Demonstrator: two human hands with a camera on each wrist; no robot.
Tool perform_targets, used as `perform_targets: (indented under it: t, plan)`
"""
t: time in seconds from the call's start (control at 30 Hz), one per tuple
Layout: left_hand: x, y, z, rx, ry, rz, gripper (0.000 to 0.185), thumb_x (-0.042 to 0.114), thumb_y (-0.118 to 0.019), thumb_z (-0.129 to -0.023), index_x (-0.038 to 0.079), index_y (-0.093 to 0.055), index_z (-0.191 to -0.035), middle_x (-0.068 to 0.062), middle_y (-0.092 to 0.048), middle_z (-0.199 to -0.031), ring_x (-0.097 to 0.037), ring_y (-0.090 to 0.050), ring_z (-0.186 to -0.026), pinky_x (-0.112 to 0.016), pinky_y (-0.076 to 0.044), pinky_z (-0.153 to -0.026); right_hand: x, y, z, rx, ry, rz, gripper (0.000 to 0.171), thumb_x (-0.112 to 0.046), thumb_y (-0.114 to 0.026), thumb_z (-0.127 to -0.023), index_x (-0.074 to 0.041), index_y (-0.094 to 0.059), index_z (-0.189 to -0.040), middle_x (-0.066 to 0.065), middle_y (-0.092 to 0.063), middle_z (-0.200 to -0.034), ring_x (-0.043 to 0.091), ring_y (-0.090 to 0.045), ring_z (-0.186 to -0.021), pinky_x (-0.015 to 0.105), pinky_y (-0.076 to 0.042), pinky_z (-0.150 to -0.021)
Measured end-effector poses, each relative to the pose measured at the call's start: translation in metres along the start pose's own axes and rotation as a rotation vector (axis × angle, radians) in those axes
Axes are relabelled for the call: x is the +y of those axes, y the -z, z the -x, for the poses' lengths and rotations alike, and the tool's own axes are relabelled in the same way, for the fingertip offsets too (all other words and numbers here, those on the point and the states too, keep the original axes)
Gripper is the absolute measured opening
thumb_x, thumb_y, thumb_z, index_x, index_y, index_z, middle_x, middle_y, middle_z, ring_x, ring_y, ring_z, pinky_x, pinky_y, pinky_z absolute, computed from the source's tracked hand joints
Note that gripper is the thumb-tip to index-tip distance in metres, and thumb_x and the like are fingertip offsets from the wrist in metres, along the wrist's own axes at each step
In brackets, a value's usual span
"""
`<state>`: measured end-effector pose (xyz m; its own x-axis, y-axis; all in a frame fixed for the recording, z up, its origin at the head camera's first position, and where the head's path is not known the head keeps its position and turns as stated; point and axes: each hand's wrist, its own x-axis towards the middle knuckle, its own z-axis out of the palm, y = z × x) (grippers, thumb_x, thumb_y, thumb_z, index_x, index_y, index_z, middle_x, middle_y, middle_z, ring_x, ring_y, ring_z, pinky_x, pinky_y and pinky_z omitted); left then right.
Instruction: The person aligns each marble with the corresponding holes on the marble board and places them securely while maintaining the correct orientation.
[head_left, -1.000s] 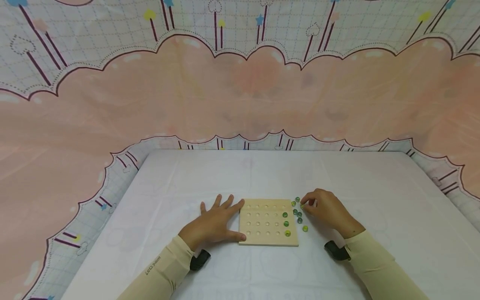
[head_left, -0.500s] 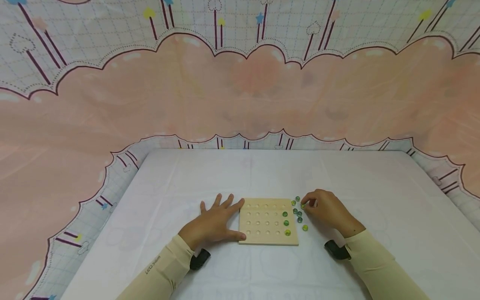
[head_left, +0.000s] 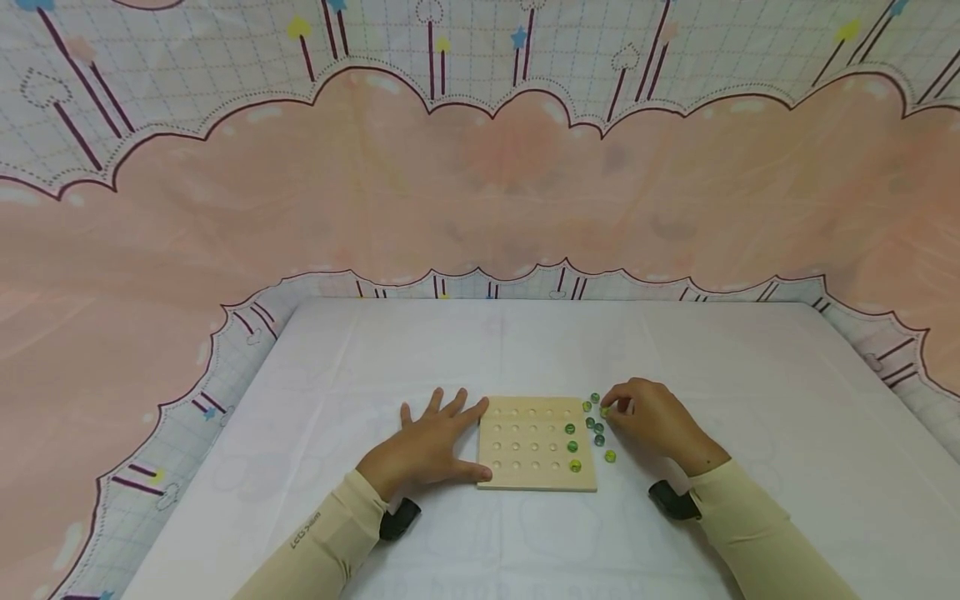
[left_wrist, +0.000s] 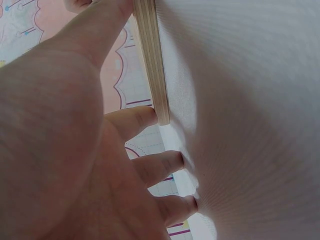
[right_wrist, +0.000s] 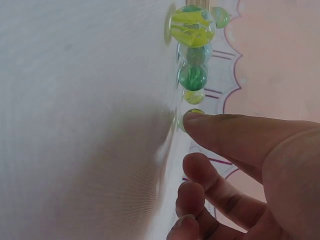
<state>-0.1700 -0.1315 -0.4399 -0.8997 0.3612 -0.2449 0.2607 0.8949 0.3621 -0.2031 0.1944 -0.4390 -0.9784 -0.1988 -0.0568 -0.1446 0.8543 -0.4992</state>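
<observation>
Wooden board (head_left: 536, 444), square w/ rows of dimples, 3 green marbles (head_left: 572, 447) seated in its right column. Left hand (head_left: 423, 450) flat, fingers spread, touching board's left edge. Right hand (head_left: 654, 419) pinches a yellow-green marble (head_left: 604, 412) off the loose marbles (head_left: 597, 433) just right of board.

marbles (head_left: 597, 427): green, some yellow-green with swirls
board (head_left: 536, 443): pale wood
tablecloth (head_left: 525, 350): white
backdrop (head_left: 480, 167): pink clouds on a white grid, dark stripes
sleeves (head_left: 757, 525): cream
</observation>
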Motion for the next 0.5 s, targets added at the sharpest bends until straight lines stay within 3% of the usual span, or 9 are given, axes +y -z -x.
perform_targets:
  t: [0.5]
  plan:
    - [-0.001, 0.002, 0.001, -0.003, 0.002, 0.004, 0.102, 0.066, -0.077, -0.074, 0.033, -0.030, -0.158, -0.010, -0.020, -0.167, -0.045, -0.006, -0.154, -0.081, -0.003, -0.110, -0.013, 0.004, 0.001, 0.007, 0.044, 0.006, 0.016, -0.008, -0.075, -0.087, -0.011, -0.077, -0.103, 0.003, -0.063, -0.087, 0.018, -0.053, -0.076, 0.028, -0.044, -0.063]
